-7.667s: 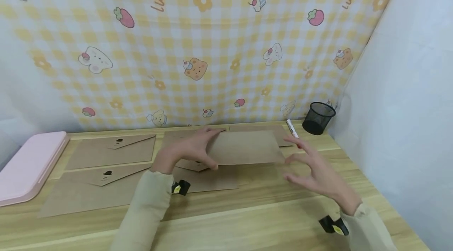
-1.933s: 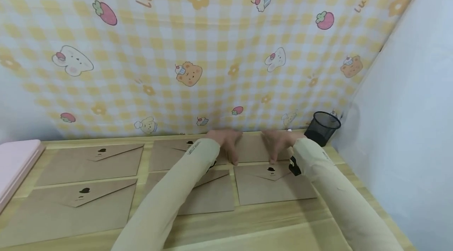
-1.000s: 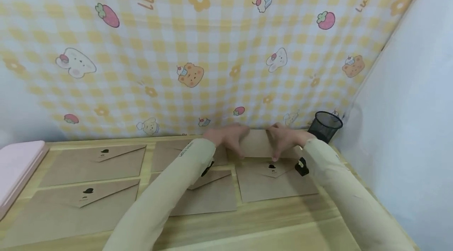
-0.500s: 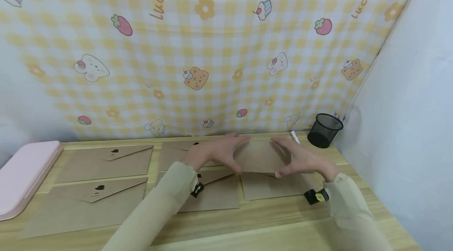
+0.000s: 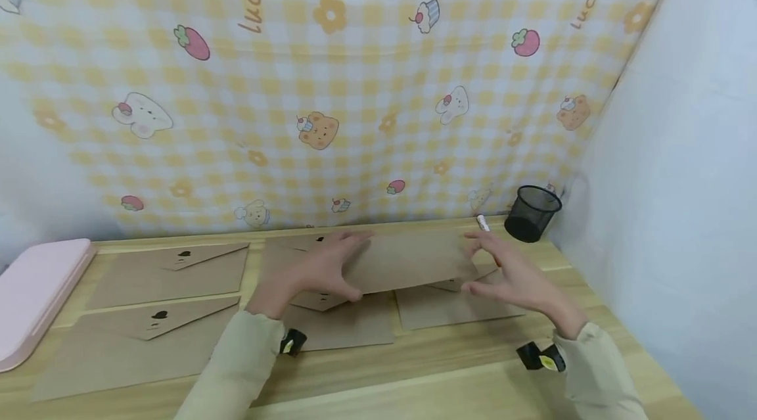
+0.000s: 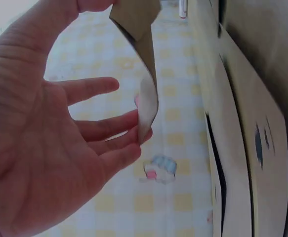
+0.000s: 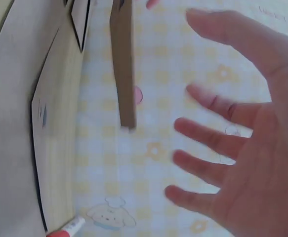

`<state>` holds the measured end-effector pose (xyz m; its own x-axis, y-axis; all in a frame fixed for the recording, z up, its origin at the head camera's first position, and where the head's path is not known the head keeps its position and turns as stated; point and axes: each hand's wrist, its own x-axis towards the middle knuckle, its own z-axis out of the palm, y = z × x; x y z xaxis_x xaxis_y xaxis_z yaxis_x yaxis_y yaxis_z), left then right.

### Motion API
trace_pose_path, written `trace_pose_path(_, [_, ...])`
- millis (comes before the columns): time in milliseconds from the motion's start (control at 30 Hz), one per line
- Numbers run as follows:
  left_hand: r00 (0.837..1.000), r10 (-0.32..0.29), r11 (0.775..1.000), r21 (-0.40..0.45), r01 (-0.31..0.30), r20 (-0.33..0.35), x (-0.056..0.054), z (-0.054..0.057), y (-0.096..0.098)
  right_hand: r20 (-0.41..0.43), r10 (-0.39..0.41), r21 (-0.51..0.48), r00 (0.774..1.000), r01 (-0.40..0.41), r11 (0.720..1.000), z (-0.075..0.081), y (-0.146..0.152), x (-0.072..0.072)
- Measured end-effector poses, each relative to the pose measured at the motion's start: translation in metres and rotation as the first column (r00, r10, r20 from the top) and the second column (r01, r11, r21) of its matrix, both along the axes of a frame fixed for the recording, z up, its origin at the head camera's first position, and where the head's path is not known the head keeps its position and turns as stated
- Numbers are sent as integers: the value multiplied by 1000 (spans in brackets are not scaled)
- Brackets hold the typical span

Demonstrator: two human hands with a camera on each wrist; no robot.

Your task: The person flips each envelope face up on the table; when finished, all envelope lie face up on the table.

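My left hand [image 5: 313, 275] pinches a brown kraft envelope [image 5: 414, 265] by its left edge, thumb near and fingers behind. The envelope is held up over the table with its plain side toward me; in the left wrist view its flap side [image 6: 148, 98] shows at a steep angle. My right hand [image 5: 517, 282] is spread at the envelope's right end, and in the right wrist view its fingers [image 7: 210, 140] are apart from the paper. Below lie a front-right envelope [image 5: 443, 311] and a front-middle envelope [image 5: 355, 328]. A back-middle envelope [image 5: 276, 252] is partly behind my left hand.
Two more envelopes lie at left, one behind [image 5: 165, 282] the other [image 5: 124, 357]. A pink flat case [image 5: 44, 298] stands at the far left. A white marker [image 5: 483, 223] and a black mesh pen holder [image 5: 532, 216] are at the back right, before a patterned curtain [image 5: 367, 78].
The back-right envelope has been lifted off the table and brought nearer. My right hand has let go of it and moved right; my left hand has moved left, still holding it.
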<state>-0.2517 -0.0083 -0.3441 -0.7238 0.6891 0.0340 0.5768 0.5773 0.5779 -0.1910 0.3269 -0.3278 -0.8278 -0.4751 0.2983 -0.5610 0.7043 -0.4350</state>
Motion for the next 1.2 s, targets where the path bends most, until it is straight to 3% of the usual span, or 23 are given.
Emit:
trace_pose_path(133, [1000, -3, 1000, 28, 2, 16, -4, 2, -11, -97, -16, -26, 995, 14, 1000, -2, 7, -4])
trace_pose_path(367, [996, 25, 997, 67, -31, 88, -10, 10, -31, -78, 5, 61, 997, 0, 998, -10, 9, -10])
trace_pose_path(533, [993, 20, 997, 71, -29, 118, -9, 12, -35, -131, 28, 105, 991, -14, 994, -22, 5, -14])
trace_pose_path(667, [994, -24, 996, 89, 14, 102, -10, 10, -33, -221, 67, 119, 973, -41, 992, -29, 0, -16])
trace_pose_path(800, [992, -48, 996, 79, 39, 117, -9, 11, -31, -319, 120, 130, 940, -82, 988, -33, -5, -20])
trace_pose_path(967, [983, -53, 996, 82, 39, 177, -7, 11, -30, -338, 164, 144, 927, -122, 982, -38, -10, -23])
trace_pose_path(1200, [978, -57, 996, 81, 41, 202, -6, 12, -28, -396, 133, 158, 908, -75, 985, -42, -10, -23])
